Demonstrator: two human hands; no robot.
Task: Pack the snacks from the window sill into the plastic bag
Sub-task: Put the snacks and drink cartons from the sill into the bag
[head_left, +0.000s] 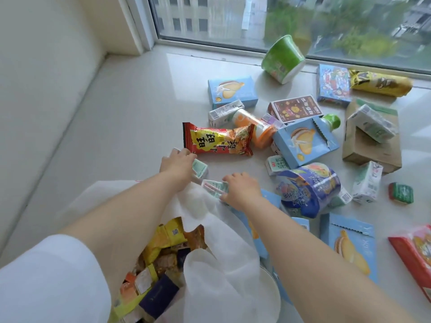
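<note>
A white plastic bag (224, 257) lies open at the near edge of the window sill (130, 117), with several snack packets inside. My left hand (177, 163) grips a small green-and-white carton (199, 167) just below a red snack packet (218, 141). My right hand (242, 190) closes on a second small carton (214, 187) beside the bag's rim. Further right lie a blue noodle bowl (307, 190), light blue biscuit boxes (305, 142), an orange bottle (254, 129) and a green cup (283, 59).
The window glass (256, 17) runs along the back of the sill and a cream wall (46, 78) stands on the left. More snacks spread to the right: a brown cardboard box (370, 148), a yellow tube (380, 83), milk cartons (367, 183) and a red pack (415, 255).
</note>
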